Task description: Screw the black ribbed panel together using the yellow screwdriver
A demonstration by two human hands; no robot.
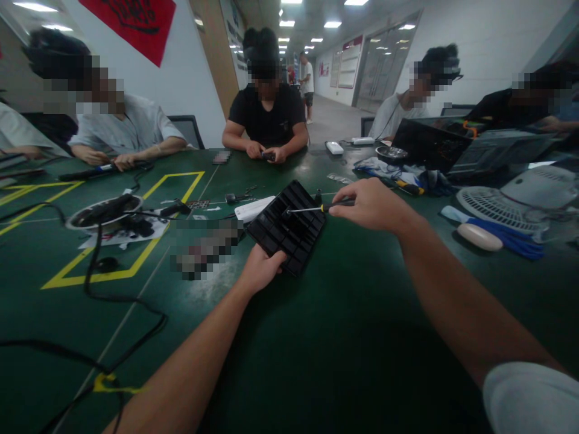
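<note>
Gripped at its near left edge by my left hand (263, 269), a black ribbed plastic tray (304, 238) with several compartments is held tilted above the green table. My right hand (373, 205) is closed round the handle of a screwdriver (307, 210) with a thin metal shaft. Its shaft runs leftward over the tray, and the tip meets a small spot near the tray's middle. Whether the tip sits in a screw is too small to tell. Just behind the tray lies a white box-shaped device (254, 208).
On the left, a metal bowl (75, 224) of black parts stands within yellow tape marks, beside a black cable (90, 289). A white fan (502, 208), a blue cloth (520, 244) and a pale mouse-shaped object (479, 237) lie right. Several people sit round the table (316, 349).
</note>
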